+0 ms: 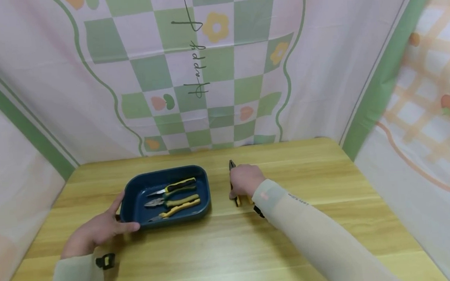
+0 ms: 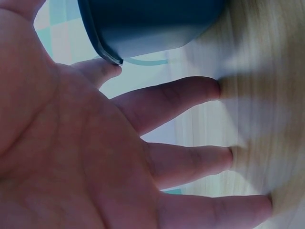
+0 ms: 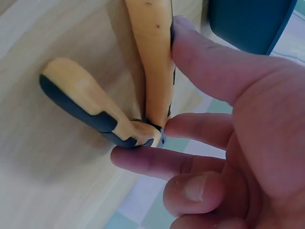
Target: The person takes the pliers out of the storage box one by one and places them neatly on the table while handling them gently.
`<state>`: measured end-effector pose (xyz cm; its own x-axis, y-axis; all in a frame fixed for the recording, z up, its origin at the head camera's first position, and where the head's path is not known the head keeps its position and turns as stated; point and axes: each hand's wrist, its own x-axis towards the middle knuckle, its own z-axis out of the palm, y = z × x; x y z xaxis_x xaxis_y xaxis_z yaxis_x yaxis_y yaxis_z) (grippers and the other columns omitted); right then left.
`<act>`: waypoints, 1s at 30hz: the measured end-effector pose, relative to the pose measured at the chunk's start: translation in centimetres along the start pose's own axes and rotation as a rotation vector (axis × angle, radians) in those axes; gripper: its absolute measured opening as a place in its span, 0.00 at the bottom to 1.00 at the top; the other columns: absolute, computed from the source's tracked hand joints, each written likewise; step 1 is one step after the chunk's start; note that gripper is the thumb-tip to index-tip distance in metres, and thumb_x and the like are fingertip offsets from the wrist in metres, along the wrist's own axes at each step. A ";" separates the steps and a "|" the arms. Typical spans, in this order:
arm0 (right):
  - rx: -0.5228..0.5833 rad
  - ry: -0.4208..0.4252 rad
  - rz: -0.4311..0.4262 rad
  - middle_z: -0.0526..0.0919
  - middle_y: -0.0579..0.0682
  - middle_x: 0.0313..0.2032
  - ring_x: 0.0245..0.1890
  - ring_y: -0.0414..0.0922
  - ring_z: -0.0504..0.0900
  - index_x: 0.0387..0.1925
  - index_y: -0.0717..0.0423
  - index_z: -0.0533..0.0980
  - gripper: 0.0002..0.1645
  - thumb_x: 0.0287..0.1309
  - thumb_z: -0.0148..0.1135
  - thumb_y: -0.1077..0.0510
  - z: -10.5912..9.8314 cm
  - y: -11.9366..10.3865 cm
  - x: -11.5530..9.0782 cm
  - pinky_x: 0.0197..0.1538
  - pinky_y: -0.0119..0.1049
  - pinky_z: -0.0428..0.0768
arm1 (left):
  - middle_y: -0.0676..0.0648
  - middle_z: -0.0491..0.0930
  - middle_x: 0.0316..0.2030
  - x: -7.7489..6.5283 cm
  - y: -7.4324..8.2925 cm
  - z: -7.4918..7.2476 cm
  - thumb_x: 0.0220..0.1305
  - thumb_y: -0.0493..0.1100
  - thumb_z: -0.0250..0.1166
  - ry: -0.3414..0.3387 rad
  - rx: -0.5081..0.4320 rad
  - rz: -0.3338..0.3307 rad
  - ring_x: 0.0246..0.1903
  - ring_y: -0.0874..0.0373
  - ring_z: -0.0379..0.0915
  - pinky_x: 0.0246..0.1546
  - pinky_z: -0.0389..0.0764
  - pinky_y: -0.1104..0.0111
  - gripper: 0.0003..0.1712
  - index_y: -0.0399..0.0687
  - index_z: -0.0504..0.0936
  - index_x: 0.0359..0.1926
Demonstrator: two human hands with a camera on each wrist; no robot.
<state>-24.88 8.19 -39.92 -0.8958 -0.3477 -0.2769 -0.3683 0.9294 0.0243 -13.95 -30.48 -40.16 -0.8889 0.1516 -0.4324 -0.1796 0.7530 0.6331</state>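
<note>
My left hand [image 1: 101,229] is spread around the left end of a dark blue tray [image 1: 200,173], its thumb at the front rim and a finger along the left side. In the left wrist view, the other fingers stretch straight to the tabletop. Several pliers [image 1: 178,200] with yellow, green and black handles lie in the tray, their noses to the left. To the right of it, my right hand [image 1: 247,180] pinches a pair of pliers [image 3: 153,57]. Their yellow-and-black handles are splayed; the thumb presses one handle and fingertips touch near the pivot. The dark nose points toward the back.
The wooden table [image 1: 225,253] carries the tray left of its middle. A printed curtain [image 1: 220,71] with green checks hangs along the back edge, and further cloth [image 1: 415,114] hangs on both sides. Small black wrist devices [image 1: 106,261] sit at the cuffs.
</note>
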 end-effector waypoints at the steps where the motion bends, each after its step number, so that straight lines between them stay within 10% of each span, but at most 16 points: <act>1: -0.004 0.000 -0.002 0.76 0.43 0.26 0.26 0.41 0.75 0.18 0.43 0.75 0.21 0.41 0.71 0.35 0.0 0.1 -0.1 0.29 0.42 0.77 | 0.20 0.54 0.60 0.0 0.0 0.0 0.51 0.63 0.68 0.001 -0.010 -0.007 0.57 0.26 0.56 0.51 0.62 0.39 0.69 0.58 0.21 0.71; 30: 0.086 0.003 0.098 0.79 0.48 0.31 0.28 0.45 0.75 0.30 0.52 0.79 0.27 0.36 0.75 0.37 0.5 7.3 -2.6 0.29 0.44 0.76 | 0.20 0.44 0.64 0.0 0.3 0.0 0.50 0.64 0.67 -0.014 -0.041 -0.025 0.59 0.23 0.47 0.52 0.58 0.36 0.69 0.59 0.20 0.70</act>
<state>-25.12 15.90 -39.52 -0.9274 -0.2547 -0.2739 -0.2561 0.9661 -0.0312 -14.01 -30.28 -39.97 -0.8779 0.1424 -0.4573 -0.2190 0.7297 0.6477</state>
